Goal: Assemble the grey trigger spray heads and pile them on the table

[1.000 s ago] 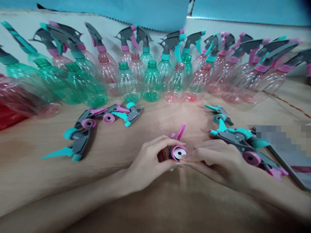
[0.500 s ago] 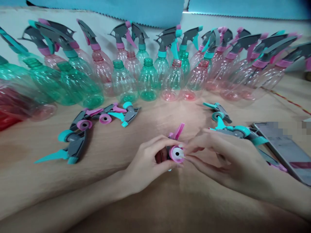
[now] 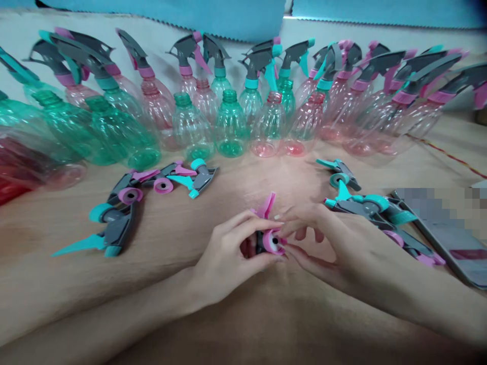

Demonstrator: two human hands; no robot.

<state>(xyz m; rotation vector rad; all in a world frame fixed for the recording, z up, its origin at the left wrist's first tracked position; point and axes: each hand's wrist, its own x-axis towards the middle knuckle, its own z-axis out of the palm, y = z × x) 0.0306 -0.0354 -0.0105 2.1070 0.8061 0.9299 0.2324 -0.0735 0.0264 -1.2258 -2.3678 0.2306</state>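
My left hand is closed round a grey spray head with a pink collar and pink trigger, held just above the table near the front middle. My right hand meets it from the right, with thumb and forefinger pinched at the pink collar's open end. Whether a small part sits between those fingertips is hidden.
Loose spray heads lie in a heap at the left and another at the right. Rows of green and pink bottles, some capped, stand along the back. A flat dark device lies at the right on the wooden table.
My right hand has lifted and moved left onto the collar, its fingers now curled over it. The held spray head has tilted so the collar faces more to the right.
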